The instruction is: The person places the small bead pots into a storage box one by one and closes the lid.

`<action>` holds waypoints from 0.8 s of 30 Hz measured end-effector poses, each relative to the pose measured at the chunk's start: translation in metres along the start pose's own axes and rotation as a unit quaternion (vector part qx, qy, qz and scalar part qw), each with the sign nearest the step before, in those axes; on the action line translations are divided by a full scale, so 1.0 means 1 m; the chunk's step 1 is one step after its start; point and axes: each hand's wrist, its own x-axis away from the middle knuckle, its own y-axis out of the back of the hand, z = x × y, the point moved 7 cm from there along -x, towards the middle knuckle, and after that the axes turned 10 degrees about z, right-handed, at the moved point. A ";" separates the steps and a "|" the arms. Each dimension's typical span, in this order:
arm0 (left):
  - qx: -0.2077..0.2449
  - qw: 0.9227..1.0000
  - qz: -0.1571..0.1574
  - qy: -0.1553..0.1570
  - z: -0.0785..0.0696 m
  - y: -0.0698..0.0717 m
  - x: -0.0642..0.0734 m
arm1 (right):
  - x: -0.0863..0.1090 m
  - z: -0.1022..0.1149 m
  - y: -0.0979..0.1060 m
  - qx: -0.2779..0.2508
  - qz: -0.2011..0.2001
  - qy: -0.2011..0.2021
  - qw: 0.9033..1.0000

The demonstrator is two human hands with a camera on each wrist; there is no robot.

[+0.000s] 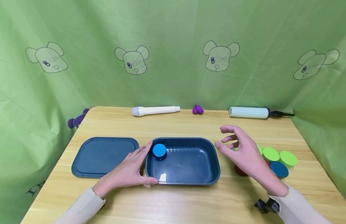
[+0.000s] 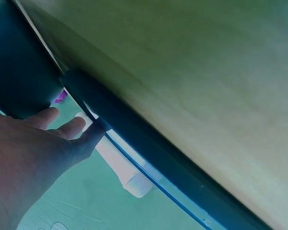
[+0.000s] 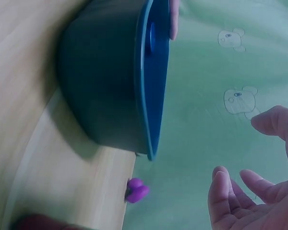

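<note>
A dark blue rectangular box [image 1: 187, 168] stands at the middle of the table. Inside its back left corner is a small round piece with a bright blue top [image 1: 159, 150]. My left hand [image 1: 128, 172] rests along the box's left end, fingers nearly straight and the thumb at the front rim. My right hand [image 1: 244, 154] hovers just right of the box, fingers loosely bent, holding nothing. Below and beyond it sit several round pieces: light green ones [image 1: 271, 154], a dark blue one [image 1: 279, 170] and a red one [image 1: 240, 171], partly hidden by the hand.
A flat dark blue lid [image 1: 105, 155] lies left of the box, partly behind my left hand. Along the back edge lie a white microphone [image 1: 156, 110], a small purple object [image 1: 198, 109] and a pale cylindrical pump [image 1: 248, 112]. A green curtain [image 1: 173, 84] hangs behind the table.
</note>
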 end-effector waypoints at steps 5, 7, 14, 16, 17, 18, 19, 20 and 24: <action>0.001 1.000 -0.002 0.000 0.000 0.000 0.000 | 0.005 -0.009 0.008 0.003 -0.002 -0.015 1.000; 0.000 1.000 -0.002 0.001 0.000 0.000 0.000 | 0.008 -0.014 0.011 0.005 -0.004 -0.019 1.000; -0.001 1.000 0.002 0.003 0.000 -0.001 0.000 | 0.018 -0.028 0.023 0.009 -0.016 -0.029 0.999; 0.000 1.000 0.003 0.002 0.000 -0.001 0.000 | 0.021 -0.032 0.027 0.010 -0.018 -0.033 0.999; 0.001 1.000 0.003 0.001 0.000 -0.001 0.000 | 0.022 -0.033 0.028 0.010 -0.019 -0.035 0.999; 0.002 1.000 0.003 0.001 0.000 -0.001 0.000 | 0.023 -0.035 0.029 0.010 -0.020 -0.036 0.999; 0.002 1.000 0.003 0.000 0.000 -0.001 0.000 | 0.024 -0.037 0.030 0.008 -0.020 -0.038 0.999; 0.002 1.000 0.002 0.001 0.000 -0.001 0.000 | 0.026 -0.039 0.031 0.008 -0.021 -0.040 0.999; 0.000 1.000 0.001 0.001 0.001 -0.001 -0.001 | 0.030 -0.047 0.034 0.005 -0.025 -0.045 0.999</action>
